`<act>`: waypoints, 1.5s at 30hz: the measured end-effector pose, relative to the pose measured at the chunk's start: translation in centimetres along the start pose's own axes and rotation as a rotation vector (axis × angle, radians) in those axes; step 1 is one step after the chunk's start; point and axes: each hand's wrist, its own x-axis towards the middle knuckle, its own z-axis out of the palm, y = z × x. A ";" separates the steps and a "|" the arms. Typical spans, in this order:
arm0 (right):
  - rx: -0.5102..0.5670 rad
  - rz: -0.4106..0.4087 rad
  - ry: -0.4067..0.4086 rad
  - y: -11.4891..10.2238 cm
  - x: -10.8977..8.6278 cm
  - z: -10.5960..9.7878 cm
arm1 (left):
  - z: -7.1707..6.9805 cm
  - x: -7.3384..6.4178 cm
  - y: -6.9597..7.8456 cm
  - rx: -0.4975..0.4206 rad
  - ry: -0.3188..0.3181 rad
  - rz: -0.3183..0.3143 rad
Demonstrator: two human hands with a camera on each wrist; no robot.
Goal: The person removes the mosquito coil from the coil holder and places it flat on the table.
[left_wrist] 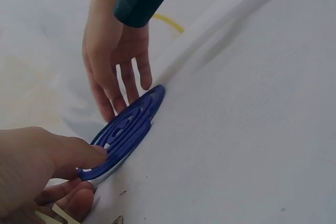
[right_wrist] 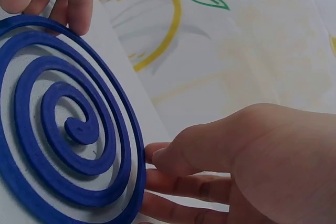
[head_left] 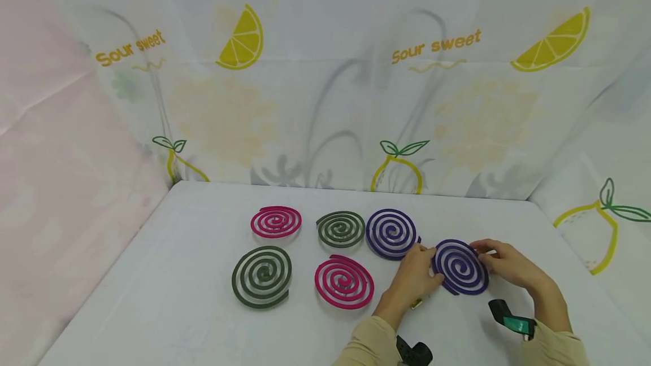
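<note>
A dark blue mosquito coil (head_left: pixel 460 266) lies at the right of the table, with a hand on either side of it. My left hand (head_left: pixel 417 275) pinches its left edge; in the left wrist view the thumb (left_wrist: pixel 86 153) rests over the rim and the other fingers are below. At the opposite edge, my right hand (head_left: pixel 508 264) touches the rim with outstretched fingertips, also seen in the right wrist view. Just beyond the left hand lies a second blue mosquito coil (head_left: pixel 391 232), its near right edge close to the fingers.
Left of the hands lie two green coils, one far (head_left: pixel 341 229) and one near (head_left: pixel 264 274), and two pink coils, one far (head_left: pixel 276 221) and one near (head_left: pixel 344 282). A lemon-print cloth (head_left: pixel 305 100) hangs behind the white table (head_left: pixel 168 275).
</note>
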 end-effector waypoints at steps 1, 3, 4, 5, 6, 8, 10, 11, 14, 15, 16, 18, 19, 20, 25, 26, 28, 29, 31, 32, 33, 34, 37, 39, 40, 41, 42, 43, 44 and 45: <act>0.004 0.007 -0.005 0.0 0.0 0.0 | 0.1 0.0 0.0 0.006 -0.004 0.000; 0.008 0.012 -0.015 0.0 -0.1 0.0 | 0.2 -0.1 0.1 0.028 -0.003 0.005; 0.009 0.011 -0.020 0.0 -0.1 0.0 | 0.3 -0.1 0.2 0.039 -0.003 0.004; 0.010 0.016 -0.022 0.0 -0.1 0.0 | 0.3 -0.1 0.2 0.050 -0.002 0.003; 0.009 0.018 -0.023 0.0 -0.1 0.0 | 0.4 -0.1 0.2 0.062 0.000 0.004; 0.009 0.019 -0.024 0.0 -0.1 -0.1 | 0.5 0.0 0.3 0.075 0.008 0.006; 0.011 0.020 -0.027 0.0 -0.1 -0.1 | 0.6 0.0 0.3 0.083 0.016 0.004; 0.011 0.021 -0.028 0.0 0.0 -0.1 | 0.6 0.0 0.3 0.081 0.018 -0.002; 0.011 0.025 -0.034 0.0 0.0 -0.1 | 0.7 -0.1 0.4 0.083 0.036 -0.002; 0.010 0.025 -0.036 0.0 0.0 -0.1 | 0.8 -0.1 0.4 0.086 0.043 0.000; 0.010 0.025 -0.037 0.0 0.0 -0.1 | 0.8 -0.1 0.4 0.087 0.050 0.002; 0.008 0.027 -0.038 -0.1 0.1 -0.1 | 0.7 -0.2 0.5 0.095 0.062 0.009; 0.005 0.028 -0.038 -0.1 0.1 -0.1 | 0.7 -0.2 0.5 0.093 0.064 0.009; 0.003 0.028 -0.038 -0.1 0.1 0.0 | 0.7 -0.2 0.5 0.094 0.064 0.009; 0.000 0.026 -0.036 0.0 0.0 0.0 | 0.7 -0.1 0.5 0.091 0.043 0.005; 0.005 0.023 -0.035 0.0 0.0 0.0 | 0.7 -0.1 0.5 0.095 0.041 0.006; 0.009 0.019 -0.033 0.0 0.0 0.0 | 0.6 -0.2 0.6 0.106 0.042 0.007; 0.012 0.015 -0.032 0.0 0.0 0.1 | 0.5 -0.2 0.6 0.107 0.042 0.005; 0.016 0.015 -0.031 0.0 0.1 0.1 | 0.3 -0.2 0.6 0.102 0.042 0.002; 0.014 0.015 -0.031 0.0 0.1 0.1 | 0.2 -0.2 0.7 0.098 0.039 0.000; 0.011 0.016 -0.030 0.0 0.1 0.1 | 0.2 -0.2 0.7 0.093 0.035 -0.001; 0.009 0.014 -0.030 0.0 0.1 0.1 | 0.1 -0.2 0.6 0.085 0.028 -0.005; -0.006 -0.007 -0.007 -0.1 0.1 0.3 | -0.1 -0.1 0.6 0.062 0.000 -0.001; -0.015 -0.039 0.026 -0.2 0.0 0.5 | -0.3 0.0 0.5 0.039 -0.025 -0.006; -0.022 -0.058 0.047 -0.3 0.0 0.6 | -0.5 0.0 0.4 0.021 -0.041 -0.011; -0.030 -0.077 0.070 -0.4 0.0 0.7 | -0.7 0.0 0.4 0.004 -0.055 -0.012; -0.038 -0.099 0.090 -0.5 -0.1 0.8 | -0.9 0.0 0.4 -0.010 -0.068 -0.014; -0.041 -0.109 0.110 -0.6 -0.1 0.9 | -1.1 0.0 0.4 -0.030 -0.080 -0.019; -0.044 -0.122 0.126 -0.7 -0.1 1.0 | -1.3 0.1 0.3 -0.046 -0.091 -0.020; -0.046 -0.132 0.139 -0.9 -0.1 1.0 | -1.6 0.1 0.3 -0.068 -0.098 -0.020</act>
